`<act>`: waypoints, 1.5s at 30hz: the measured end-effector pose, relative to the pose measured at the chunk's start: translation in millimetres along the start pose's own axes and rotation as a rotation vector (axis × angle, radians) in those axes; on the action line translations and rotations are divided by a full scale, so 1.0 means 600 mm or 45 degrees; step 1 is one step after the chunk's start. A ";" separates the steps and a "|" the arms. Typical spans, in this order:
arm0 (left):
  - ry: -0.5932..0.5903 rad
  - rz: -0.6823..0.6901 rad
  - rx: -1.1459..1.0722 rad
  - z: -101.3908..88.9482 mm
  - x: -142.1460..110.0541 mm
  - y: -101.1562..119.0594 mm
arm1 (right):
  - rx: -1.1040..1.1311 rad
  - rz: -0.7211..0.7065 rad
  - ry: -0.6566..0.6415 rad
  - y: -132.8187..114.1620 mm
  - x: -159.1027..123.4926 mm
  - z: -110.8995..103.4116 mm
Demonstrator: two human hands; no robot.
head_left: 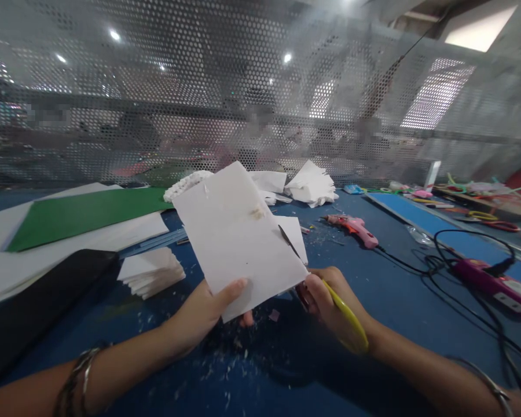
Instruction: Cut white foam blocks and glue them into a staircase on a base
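Note:
A white sheet of paper or thin foam (230,237) is tilted up in front of me. My left hand (212,307) pinches its lower edge, thumb on the near face and fingers behind. My right hand (334,301) grips scissors by their yellow handle (347,318). One dark blade (290,240) lies over the sheet's right edge; the other blade is hidden behind it. Behind the sheet, part of another white piece (294,231) shows. To the left of my left hand sits a stack of small white pieces (151,269).
A pink glue gun (353,227) lies on the blue table at right, its cord near a purple power strip (495,289). At left are a green sheet (95,211), white sheets and a long black object (47,313). White cut pieces (312,184) stand by the perforated metal screen (243,87).

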State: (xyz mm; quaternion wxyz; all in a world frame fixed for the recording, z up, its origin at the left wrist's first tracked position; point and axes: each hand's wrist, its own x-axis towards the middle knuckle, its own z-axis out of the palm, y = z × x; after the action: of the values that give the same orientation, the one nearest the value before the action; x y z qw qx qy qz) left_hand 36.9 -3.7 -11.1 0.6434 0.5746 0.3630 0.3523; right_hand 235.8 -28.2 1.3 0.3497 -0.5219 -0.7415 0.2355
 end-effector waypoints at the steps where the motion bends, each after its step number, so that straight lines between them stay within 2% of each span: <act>1: -0.001 0.001 -0.001 0.000 0.001 -0.001 | 0.022 0.010 -0.004 0.000 0.000 0.000; 5: -0.024 0.031 0.057 0.000 -0.001 0.003 | 0.142 0.010 -0.080 -0.003 0.000 0.001; 8: -0.088 0.015 0.178 0.002 -0.004 0.010 | 0.225 -0.092 -0.141 -0.007 0.003 -0.002; 13: -0.088 0.011 0.185 -0.001 -0.005 0.010 | 0.048 -0.319 -0.212 -0.016 0.009 -0.020; 21: -0.125 0.015 0.220 -0.003 -0.001 0.019 | -0.235 -0.209 -0.297 -0.011 0.009 -0.045; 28: -0.117 0.002 0.215 -0.005 -0.002 0.013 | -0.189 -0.151 -0.156 -0.010 0.007 -0.027; 39: -0.150 0.001 0.136 -0.001 -0.004 0.004 | -0.081 -0.146 -0.017 -0.018 -0.006 -0.006; 45: -0.142 0.033 0.162 0.001 -0.005 0.005 | 0.014 -0.062 0.022 -0.017 -0.004 0.004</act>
State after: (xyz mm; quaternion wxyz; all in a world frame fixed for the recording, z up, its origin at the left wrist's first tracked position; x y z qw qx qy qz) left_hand 35.6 -6.4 -8.1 0.6201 0.6377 0.3408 0.3045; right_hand 228.5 -33.7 6.5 0.3646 -0.5038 -0.7496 0.2264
